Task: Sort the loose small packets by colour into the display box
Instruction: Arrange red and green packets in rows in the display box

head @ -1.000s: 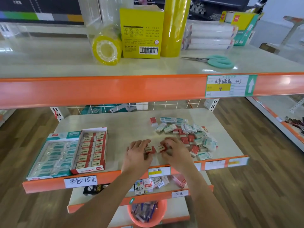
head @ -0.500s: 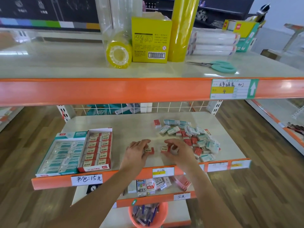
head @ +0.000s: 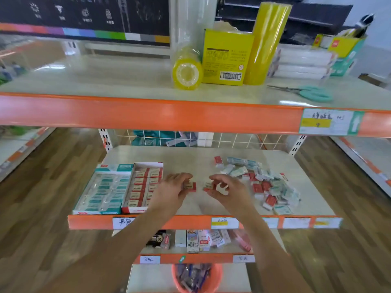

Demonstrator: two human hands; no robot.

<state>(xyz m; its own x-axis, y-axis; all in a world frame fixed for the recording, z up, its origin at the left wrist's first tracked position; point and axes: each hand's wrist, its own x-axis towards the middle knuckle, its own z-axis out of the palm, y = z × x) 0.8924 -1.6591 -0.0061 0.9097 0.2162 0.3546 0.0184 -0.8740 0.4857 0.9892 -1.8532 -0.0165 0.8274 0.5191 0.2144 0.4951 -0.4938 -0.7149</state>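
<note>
at centre frame, a person's left hand (head: 172,190) pinches a red-and-cream packet (head: 189,186) between thumb and curled fingers, while the right hand (head: 227,190) pinches a second red-and-cream packet (head: 208,185) just beside it; a small white piece (head: 222,188) also sits inside the right hand's curled fingers. both hands hover low over the middle shelf (head: 190,159), the two packets near each other but apart. at left of centre, the display box (head: 118,188) lies flat on the shelf, its left compartment filled with teal packets (head: 103,191) and its right compartment lined with red packets (head: 143,185); the left wrist crosses the box's lower right corner. at right of centre, a loose pile of packets (head: 264,185), red and teal mixed, spreads across the shelf, with one red packet (head: 218,161) standing apart at the pile's upper left. on the top shelf, in the upper half of the frame, stand a yellow tape roll (head: 187,74), a yellow carton (head: 227,57) and a tall yellow roll (head: 267,43), with teal-handled scissors (head: 313,94) to the right. an orange basket (head: 196,278) sits at bottom centre.
</note>
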